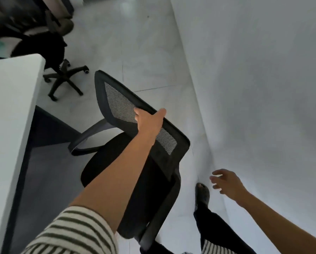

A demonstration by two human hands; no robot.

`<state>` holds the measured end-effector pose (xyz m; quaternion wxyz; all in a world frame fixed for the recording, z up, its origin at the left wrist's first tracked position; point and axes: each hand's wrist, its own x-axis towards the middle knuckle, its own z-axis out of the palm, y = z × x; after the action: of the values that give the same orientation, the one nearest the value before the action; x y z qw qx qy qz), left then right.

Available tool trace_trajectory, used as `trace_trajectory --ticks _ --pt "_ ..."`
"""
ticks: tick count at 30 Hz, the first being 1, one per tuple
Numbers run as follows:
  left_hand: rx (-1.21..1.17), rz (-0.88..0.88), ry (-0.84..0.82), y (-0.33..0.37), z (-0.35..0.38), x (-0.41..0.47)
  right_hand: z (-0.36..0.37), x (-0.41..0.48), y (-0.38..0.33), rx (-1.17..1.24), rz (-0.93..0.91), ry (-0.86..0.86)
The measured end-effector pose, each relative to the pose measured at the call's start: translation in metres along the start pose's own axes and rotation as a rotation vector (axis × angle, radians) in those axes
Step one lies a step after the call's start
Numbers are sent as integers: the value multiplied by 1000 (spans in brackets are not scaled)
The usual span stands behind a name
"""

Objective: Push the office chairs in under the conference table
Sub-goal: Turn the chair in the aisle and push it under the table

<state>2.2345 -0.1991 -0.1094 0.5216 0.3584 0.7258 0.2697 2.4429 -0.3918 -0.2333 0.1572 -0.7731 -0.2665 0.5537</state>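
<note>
Head cam: chair point(116, 103) held by the table point(10, 99), not tucked in yet.
Its top is gripped by the left hand point(149, 123); the right hand point(226, 182) is held free, fingers loosely spread. It's parked just off the table edge, so squaring up and rolling under is probably needed. Its base is hidden; the far chair point(62, 77) is blurred.

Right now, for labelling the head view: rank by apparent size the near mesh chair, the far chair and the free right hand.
Largest: near mesh chair
Then: far chair, likely shrunk by distance
Smallest: right hand
</note>
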Motion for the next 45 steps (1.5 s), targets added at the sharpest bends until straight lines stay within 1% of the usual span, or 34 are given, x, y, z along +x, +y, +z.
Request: trace_trajectory --ticks 4,7,12,18,22,24,25,27,29,31,33,35,37,41,45 --pt "-10 -62 -22 -12 -27 -6 -44 33 -50 -36 -95 24" --pt "23 -68 -83 -24 -34 -23 -46 47 -99 -82 -207 -16" --pt "110 -26 -210 -51 -39 -55 -5 47 -178 -180 -435 -107" --pt "196 -16 -370 -93 -64 -111 43 16 -246 -277 -724 -76" --pt "277 -8 -428 -130 -92 -147 79 -10 -265 -290 -778 -152" --pt "297 -4 -427 -150 -112 -165 99 -23 -260 -442 -776 -172" --pt "297 -9 -411 -162 -124 -173 109 -29 -253 -545 -783 -129" --pt "289 -27 -344 -186 -150 -192 124 -41 -233 -701 -864 39" --pt "295 -43 -212 -208 -173 -211 137 -52 -210 -766 -1054 199" --pt "353 -80 -62 -227 -192 -230 152 -61 -191 -845 -1266 279" --pt "538 -110 97 -244 -208 -251 168 -76 -179 -902 -1380 250" --pt "766 -114 274 -261 -223 -266 183 -91 -175 -891 -1426 200" --pt "866 -110 408 -272 -236 -269 197 -101 -175 -878 -1438 190" --pt "897 -99 524 -275 -249 -256 222 -93 -197 -883 -1455 182" --pt "771 -94 668 -269 -246 -240 253 -76 -239 -920 -1486 135"
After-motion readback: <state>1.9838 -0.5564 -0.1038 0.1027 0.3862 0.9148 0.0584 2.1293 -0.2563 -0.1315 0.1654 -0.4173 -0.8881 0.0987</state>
